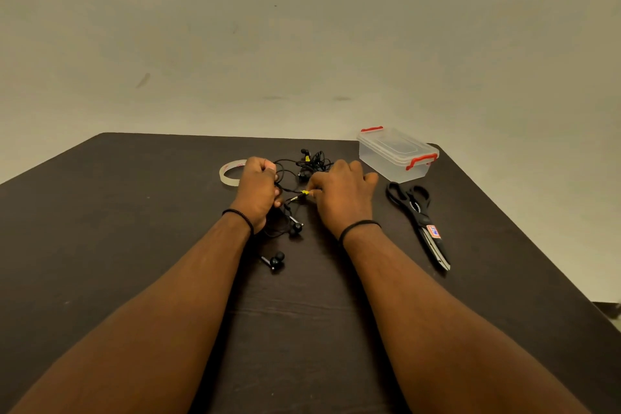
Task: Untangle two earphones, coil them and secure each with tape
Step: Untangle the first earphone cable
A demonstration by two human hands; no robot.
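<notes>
While the right hand pinches a yellow-marked plug in a narrow grip, the left hand curls tightly round the black cables of the tangled earphones at frame centre. Loose earbuds lie lower, a tape roll sits left, and scissors and a clear box sit right on the dark desk.

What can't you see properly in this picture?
Head view:
- Left hand: its curled fingers hide the cable part it grips.
- Tangled earphone cables: too thin and dark to tell the two sets apart.
- Tape roll: right part behind the left hand.
- Scissors label: too small to read.
</notes>
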